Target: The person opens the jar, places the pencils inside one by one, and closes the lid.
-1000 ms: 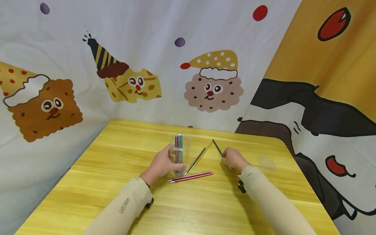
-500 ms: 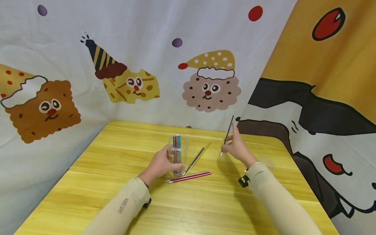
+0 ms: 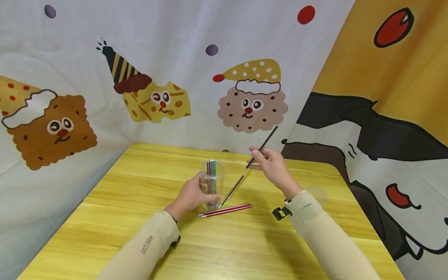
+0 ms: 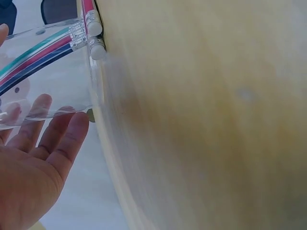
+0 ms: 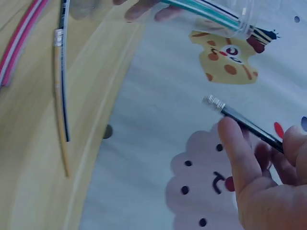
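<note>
My left hand [image 3: 189, 197] grips a clear plastic cup [image 3: 219, 183] that stands upright on the table. Several pencils [image 3: 211, 181] in teal, red and dark colours stand inside it; their eraser ends are at the cup's bottom in the left wrist view. To the right, my right hand [image 3: 274, 168] pinches a black pencil [image 3: 268, 138] above the table. That pencil is tilted, its metal-banded eraser end [image 5: 213, 101] pointing down toward the cup side. Beneath it lie a dark pencil [image 3: 236, 186] and a yellow pencil [image 5: 61, 105], side by side.
Red pencils [image 3: 231, 210] lie on the yellow wood-grain table [image 3: 224, 249] in front of the cup. A clear round lid [image 3: 318, 195] lies at the right, partly behind my right sleeve. A curtain [image 3: 168, 136] with cartoon prints hangs behind the table's far edge.
My right hand has lifted the black pencil off the table, turned it upright, then tilted it and carried it left toward the cup. My left hand keeps holding the cup in place.
</note>
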Action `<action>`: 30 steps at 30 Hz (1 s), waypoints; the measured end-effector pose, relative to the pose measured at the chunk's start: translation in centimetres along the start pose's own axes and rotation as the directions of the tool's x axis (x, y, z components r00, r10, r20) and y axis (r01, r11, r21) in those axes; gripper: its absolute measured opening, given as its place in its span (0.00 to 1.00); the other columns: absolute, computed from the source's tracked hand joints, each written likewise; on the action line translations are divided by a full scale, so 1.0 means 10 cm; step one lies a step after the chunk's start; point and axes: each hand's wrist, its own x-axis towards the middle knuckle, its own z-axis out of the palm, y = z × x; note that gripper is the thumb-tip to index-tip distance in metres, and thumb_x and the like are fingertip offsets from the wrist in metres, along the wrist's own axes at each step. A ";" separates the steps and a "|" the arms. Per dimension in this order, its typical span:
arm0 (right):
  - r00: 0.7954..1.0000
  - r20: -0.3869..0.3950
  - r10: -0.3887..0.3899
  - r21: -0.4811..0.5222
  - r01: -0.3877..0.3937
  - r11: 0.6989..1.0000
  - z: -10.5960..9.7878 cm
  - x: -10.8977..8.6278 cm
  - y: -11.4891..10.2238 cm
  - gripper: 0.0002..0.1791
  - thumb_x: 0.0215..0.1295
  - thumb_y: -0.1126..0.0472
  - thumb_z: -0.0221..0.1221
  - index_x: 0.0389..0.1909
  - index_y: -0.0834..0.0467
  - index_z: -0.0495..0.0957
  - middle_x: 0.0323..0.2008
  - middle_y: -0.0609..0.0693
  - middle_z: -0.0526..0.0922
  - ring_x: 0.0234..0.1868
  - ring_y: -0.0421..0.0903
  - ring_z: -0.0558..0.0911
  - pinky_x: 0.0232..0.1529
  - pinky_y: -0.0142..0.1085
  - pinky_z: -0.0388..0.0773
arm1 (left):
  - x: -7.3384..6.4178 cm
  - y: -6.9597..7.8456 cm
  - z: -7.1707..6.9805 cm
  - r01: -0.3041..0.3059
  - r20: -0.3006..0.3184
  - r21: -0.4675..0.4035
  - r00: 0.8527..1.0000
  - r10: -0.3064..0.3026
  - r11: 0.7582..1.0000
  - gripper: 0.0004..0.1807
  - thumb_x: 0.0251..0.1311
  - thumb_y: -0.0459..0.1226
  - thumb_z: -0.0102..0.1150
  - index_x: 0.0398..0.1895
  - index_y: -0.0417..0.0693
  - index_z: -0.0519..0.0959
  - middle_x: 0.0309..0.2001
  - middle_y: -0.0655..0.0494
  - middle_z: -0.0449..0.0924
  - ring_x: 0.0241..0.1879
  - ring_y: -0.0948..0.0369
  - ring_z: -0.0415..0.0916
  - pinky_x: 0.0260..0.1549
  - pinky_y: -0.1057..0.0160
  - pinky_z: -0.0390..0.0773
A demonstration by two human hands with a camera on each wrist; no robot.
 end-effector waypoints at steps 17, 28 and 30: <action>0.917 -0.179 -0.357 0.165 0.385 0.908 0.44 0.01 -0.70 0.60 0.62 0.72 0.63 0.76 0.27 0.35 0.45 0.52 0.75 0.42 0.54 0.87 0.46 0.43 0.85 | 0.01 0.00 -0.01 0.000 0.017 -0.012 1.000 0.000 1.000 0.44 0.35 0.61 0.79 0.59 0.66 0.70 0.50 0.61 0.80 0.51 0.53 0.80 0.47 0.51 0.83; 0.973 0.042 -0.226 -0.126 0.230 0.965 0.75 0.03 -0.37 0.19 0.64 0.59 0.66 0.55 0.49 0.76 0.44 0.48 0.83 0.44 0.43 0.87 0.45 0.37 0.85 | 0.00 -0.01 0.00 -0.001 0.022 -0.018 1.000 0.001 1.000 0.43 0.36 0.60 0.79 0.59 0.68 0.69 0.50 0.61 0.79 0.52 0.53 0.80 0.48 0.51 0.83; 0.967 0.074 -0.243 -0.182 0.253 0.950 0.77 0.02 -0.35 0.20 0.64 0.60 0.66 0.56 0.49 0.76 0.43 0.46 0.83 0.43 0.42 0.87 0.45 0.36 0.85 | 0.01 -0.01 -0.01 -0.002 0.019 -0.024 1.000 0.003 1.000 0.43 0.37 0.59 0.79 0.60 0.68 0.69 0.50 0.61 0.79 0.51 0.53 0.80 0.48 0.51 0.82</action>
